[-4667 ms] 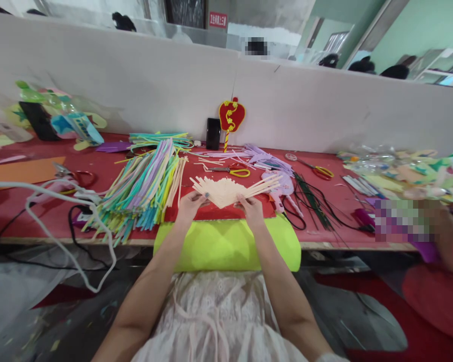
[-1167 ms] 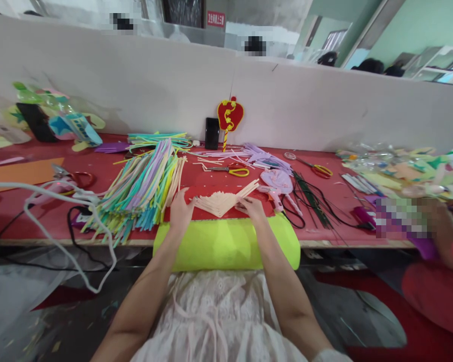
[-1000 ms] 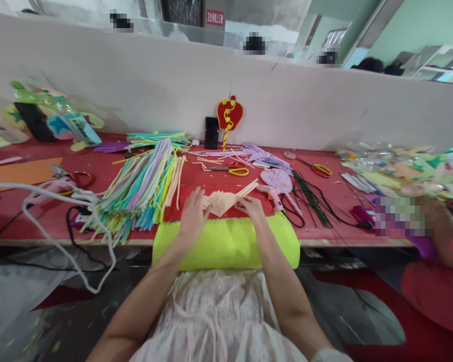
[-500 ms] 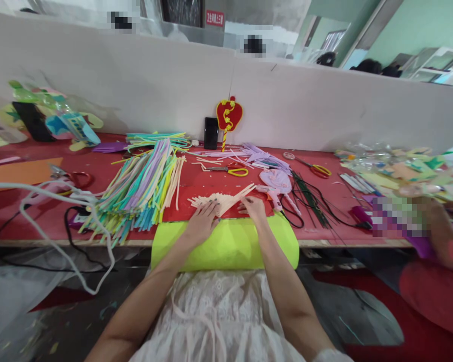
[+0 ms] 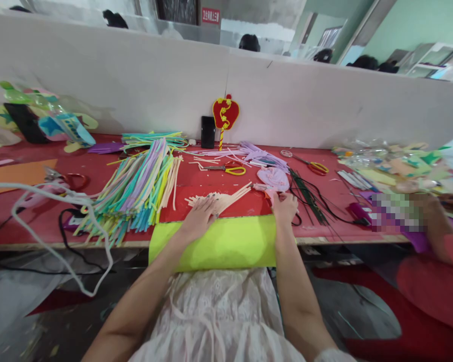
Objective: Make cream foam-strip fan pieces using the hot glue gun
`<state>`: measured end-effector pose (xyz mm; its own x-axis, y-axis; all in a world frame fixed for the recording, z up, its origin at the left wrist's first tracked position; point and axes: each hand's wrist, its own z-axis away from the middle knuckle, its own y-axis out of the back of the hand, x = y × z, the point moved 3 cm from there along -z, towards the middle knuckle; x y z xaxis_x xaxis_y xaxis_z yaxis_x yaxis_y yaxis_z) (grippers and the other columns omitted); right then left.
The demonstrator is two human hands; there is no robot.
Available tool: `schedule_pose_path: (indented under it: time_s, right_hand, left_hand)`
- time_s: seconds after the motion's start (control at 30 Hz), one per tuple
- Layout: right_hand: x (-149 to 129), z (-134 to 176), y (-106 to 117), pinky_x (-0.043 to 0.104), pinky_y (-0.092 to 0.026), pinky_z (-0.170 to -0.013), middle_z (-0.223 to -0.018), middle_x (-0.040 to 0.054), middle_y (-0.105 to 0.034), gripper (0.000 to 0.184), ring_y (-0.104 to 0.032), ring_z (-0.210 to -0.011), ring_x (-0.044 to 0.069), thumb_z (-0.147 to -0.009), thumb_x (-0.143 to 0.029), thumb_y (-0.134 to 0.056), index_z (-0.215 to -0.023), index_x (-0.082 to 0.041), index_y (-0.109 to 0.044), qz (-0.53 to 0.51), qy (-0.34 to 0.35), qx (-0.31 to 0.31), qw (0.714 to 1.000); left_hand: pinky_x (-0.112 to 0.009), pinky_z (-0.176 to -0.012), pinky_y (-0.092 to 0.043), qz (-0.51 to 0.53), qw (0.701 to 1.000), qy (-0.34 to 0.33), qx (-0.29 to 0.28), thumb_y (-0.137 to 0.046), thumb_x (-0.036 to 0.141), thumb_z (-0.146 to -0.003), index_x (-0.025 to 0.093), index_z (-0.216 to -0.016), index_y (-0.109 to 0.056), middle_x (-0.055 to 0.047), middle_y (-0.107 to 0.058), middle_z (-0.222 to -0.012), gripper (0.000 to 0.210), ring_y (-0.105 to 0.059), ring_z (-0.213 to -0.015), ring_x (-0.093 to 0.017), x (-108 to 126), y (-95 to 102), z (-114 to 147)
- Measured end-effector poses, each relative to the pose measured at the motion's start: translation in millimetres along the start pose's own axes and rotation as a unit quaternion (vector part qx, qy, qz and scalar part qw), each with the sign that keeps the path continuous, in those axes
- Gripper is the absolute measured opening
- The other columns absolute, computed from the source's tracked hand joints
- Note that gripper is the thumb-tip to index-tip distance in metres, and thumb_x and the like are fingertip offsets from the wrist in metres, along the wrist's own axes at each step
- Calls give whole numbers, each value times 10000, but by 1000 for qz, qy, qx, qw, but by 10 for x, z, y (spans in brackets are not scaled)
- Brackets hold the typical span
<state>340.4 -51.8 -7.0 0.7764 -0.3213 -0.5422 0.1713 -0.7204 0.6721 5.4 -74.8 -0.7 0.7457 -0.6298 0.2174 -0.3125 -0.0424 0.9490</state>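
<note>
My left hand [image 5: 201, 218] lies flat with fingers stretched over a fan-like piece of cream pipe cleaners [image 5: 232, 199], holding it down on the red work surface. Several longer cream stems stick out of that piece toward the right. My right hand [image 5: 286, 207] is closed around a pink hot glue gun [image 5: 269, 191], whose handle is mostly hidden by the fingers. Just beyond it sits a coiled lilac disc [image 5: 273, 178]. Yellow-green sheet material [image 5: 219, 244] covers the table edge beneath my forearms.
A big bundle of coloured pipe cleaners [image 5: 136, 186] lies at left. Scissors [image 5: 228, 169] and a phone [image 5: 208, 131] are ahead, beside a red fan-shaped ornament [image 5: 225, 113]. Dark green stems [image 5: 307, 196] and a black cord lie at right. A co-worker's arm [image 5: 436, 221] is at far right.
My right hand has left the cream stems, moved right and closed on the glue gun. My left hand stays on the cream piece. The view has shifted slightly.
</note>
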Motion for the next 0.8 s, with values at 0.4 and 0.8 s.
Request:
schedule_pose_path:
  time_s: [0.4, 0.8]
  right_hand:
    - [-16, 2, -187, 422, -407, -866, -1069, 218, -598, 379, -529, -1040, 321, -859, -435, -500, -979, -94, -615, 43, 17, -86, 995]
    - [24, 15, 69, 346, -439, -750, -1134, 180, -581, 367, -597, -960, 282, -892, -472, -402, -1039, -162, -531, -47, -120, 24, 991]
  left_hand:
    - [-413, -1178, -151, -3, 999, -37, -8, -299, 281, -964, 201, -1431, -367, -61, -364, -1510, 479, -248, -1426, -182, -11, -78, -19]
    - [-411, -1178, -158, 8, 1000, -27, -13, -277, 272, -968, 201, -1440, -353, -57, -351, -1517, 484, -262, -1421, -172, -41, -98, -26]
